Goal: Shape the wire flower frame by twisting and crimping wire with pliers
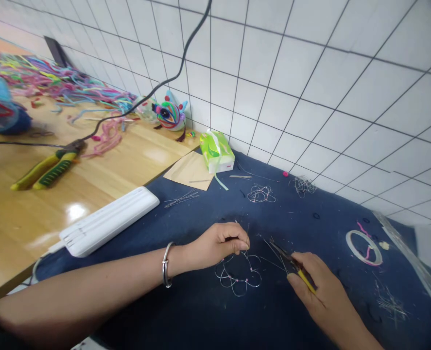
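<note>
A looped wire flower shape [238,277] with small pink beads lies on the dark blue cloth [237,209]. My left hand [217,244], a metal bangle on its wrist, pinches the upper edge of that wire shape with fingers closed. My right hand [319,291] is wrapped round small yellow-handled pliers [291,265], whose dark tips point left toward thin straight wires beside the wire shape.
On the wooden table at left lie green-yellow pliers [45,169], a white power strip [109,221], coloured cords and a colourful figure [169,115]. On the cloth: a green tissue pack [217,151], brown paper [189,170], wire bundles [261,194], a tape ring [363,247]. Tiled wall behind.
</note>
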{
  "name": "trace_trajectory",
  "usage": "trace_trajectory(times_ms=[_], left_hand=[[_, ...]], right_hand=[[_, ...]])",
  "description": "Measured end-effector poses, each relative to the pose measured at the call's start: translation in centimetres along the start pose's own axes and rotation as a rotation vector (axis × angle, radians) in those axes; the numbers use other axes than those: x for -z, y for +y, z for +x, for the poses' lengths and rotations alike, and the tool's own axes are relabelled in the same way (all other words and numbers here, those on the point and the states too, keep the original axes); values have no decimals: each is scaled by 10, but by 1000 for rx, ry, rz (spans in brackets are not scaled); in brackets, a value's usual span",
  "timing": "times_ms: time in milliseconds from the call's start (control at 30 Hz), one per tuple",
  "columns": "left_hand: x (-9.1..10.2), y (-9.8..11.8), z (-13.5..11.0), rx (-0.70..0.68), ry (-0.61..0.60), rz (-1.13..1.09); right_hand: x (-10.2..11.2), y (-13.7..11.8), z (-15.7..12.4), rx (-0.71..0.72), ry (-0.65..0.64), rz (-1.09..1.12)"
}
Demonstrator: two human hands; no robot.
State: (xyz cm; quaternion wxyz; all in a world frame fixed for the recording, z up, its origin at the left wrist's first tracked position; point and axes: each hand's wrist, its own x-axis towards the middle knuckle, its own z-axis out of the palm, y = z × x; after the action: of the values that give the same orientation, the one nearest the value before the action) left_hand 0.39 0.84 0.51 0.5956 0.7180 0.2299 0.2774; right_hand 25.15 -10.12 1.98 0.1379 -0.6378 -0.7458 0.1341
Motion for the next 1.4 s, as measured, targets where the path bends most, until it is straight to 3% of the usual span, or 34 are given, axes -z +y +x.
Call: trace_trajectory(times_ms=[267,767,1400], left_hand=[[-1,4,-1,-45,-39,3],[-3,5,-2,-141,-61,103],[-5,7,-4,-229,-85,224]], right_hand=[[-5,-19,2,106,-141,104],[-5,-31,6,11,-257,314],[1,-34,8,17,-318,354]])
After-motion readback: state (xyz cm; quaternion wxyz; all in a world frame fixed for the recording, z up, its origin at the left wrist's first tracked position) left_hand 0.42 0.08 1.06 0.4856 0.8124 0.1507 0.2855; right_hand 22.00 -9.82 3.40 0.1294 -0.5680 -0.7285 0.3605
